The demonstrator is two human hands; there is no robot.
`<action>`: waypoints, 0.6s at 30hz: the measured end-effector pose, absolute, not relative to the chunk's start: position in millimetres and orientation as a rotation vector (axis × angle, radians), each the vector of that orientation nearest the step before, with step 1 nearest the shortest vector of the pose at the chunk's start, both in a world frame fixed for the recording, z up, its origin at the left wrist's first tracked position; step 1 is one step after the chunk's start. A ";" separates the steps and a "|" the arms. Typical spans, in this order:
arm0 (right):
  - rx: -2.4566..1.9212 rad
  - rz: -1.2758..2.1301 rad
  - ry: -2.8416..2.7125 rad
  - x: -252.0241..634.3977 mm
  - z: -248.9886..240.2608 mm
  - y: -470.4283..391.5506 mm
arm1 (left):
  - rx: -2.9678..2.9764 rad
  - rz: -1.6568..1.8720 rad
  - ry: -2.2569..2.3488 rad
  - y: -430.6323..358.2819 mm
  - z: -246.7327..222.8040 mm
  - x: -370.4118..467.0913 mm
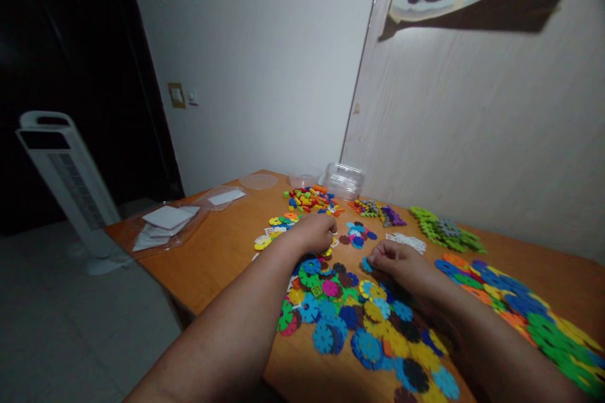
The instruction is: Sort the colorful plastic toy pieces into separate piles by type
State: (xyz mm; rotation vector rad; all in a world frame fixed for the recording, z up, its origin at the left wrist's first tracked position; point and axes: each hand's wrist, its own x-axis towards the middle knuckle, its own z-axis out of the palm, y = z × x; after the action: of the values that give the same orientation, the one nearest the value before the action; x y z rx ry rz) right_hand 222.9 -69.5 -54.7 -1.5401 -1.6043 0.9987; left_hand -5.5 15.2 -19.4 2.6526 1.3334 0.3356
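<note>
My left hand reaches over the far side of the pile of notched plastic discs. Its fingers are curled closed, and whatever they hold is hidden. To the right, my right hand pinches a blue notched disc between thumb and fingertips, close above the table. The big pile in front of me mixes blue, yellow, green, brown and black discs. Between and beyond my hands lies a small cluster of blue, pink and brown discs. Yellow discs are spread left of my left hand.
Small coloured blocks lie at the back near a clear plastic box. Green interlocking pieces and larger discs cover the right side. Plastic bags with white paper lie at the table's left edge, beside a white tower fan.
</note>
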 end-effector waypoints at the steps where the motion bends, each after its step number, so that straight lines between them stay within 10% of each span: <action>1: -1.539 1.038 -1.509 223.8 -58.1 -65.6 | 2.661 0.316 1.303 14.6 -19.7 -4.8; 8: -1.397 1.173 -1.152 225.2 -60.3 -64.5 | 2.757 0.168 1.040 10.0 -17.0 -3.1; 18: -1.670 1.176 -2.061 234.2 -19.0 -91.4 | 2.814 0.037 1.195 5.8 -12.9 -1.7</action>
State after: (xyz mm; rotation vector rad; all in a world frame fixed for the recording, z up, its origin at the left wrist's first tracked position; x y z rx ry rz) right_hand 234.2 -91.4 -19.0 -1.6698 -2.0610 1.1763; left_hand -1.7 5.8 -12.9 2.8137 1.1950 0.0369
